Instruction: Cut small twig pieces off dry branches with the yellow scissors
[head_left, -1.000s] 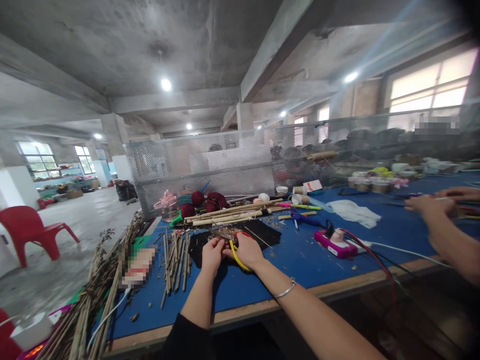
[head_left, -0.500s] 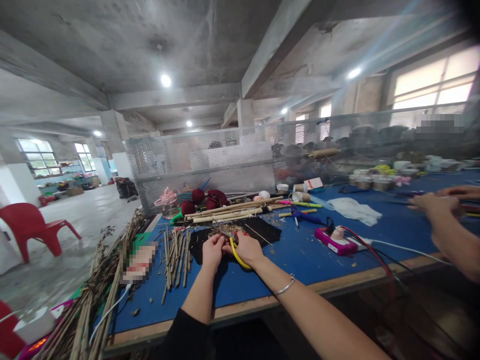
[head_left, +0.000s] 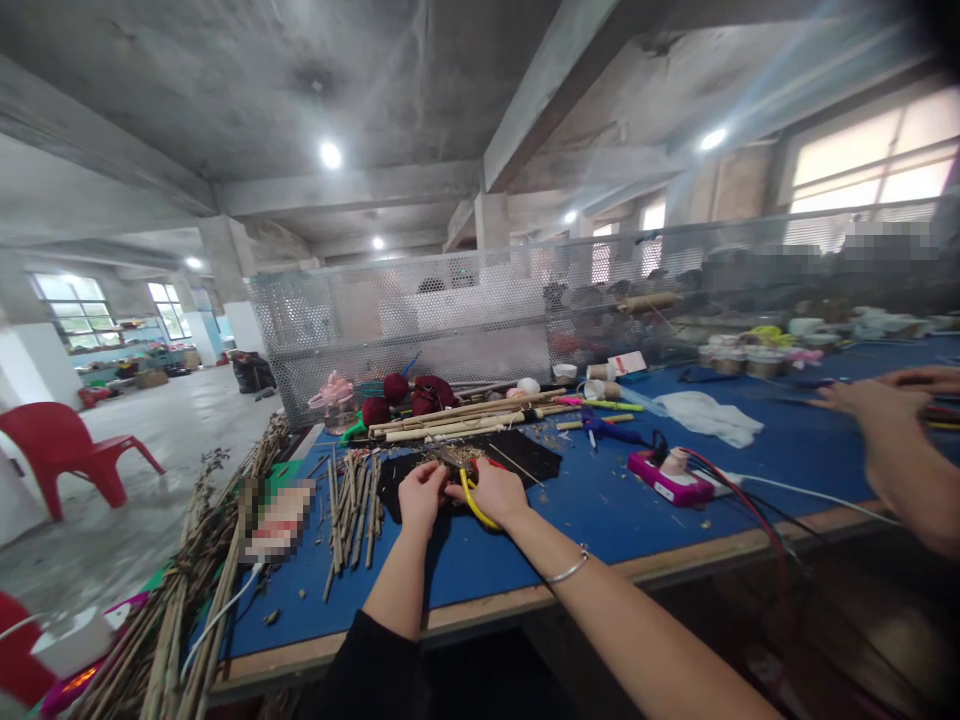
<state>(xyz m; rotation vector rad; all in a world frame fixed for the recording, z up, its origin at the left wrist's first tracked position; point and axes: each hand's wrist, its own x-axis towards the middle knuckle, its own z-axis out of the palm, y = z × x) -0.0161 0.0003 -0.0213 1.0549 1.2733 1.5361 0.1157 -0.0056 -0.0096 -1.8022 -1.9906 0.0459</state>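
My right hand [head_left: 499,494] is closed around a pair of scissors [head_left: 472,503] with yellow and red handles. The metal blades point away and to the left, over a black cloth [head_left: 536,462] strewn with small brown clippings. Just left of the blades, the fingers of my left hand [head_left: 421,496] are pinched together; whatever they hold is too small or hidden to name. Both hands are close together at the cloth's near edge. A loose row of cut dry stems [head_left: 351,510] lies on the blue tabletop [head_left: 577,540] to the left of my left hand.
Long dry stalks [head_left: 176,600] are piled along the left edge. Behind the cloth lie pale sticks [head_left: 465,420], dark red yarn balls [head_left: 376,411] and a blue glue gun [head_left: 611,430]. A purple power strip [head_left: 667,480] with cables sits right; a co-worker's hands [head_left: 877,405] are at far right.
My left hand has shifted slightly left and up, its fingers still pinched. My right hand keeps the scissors in nearly the same place.
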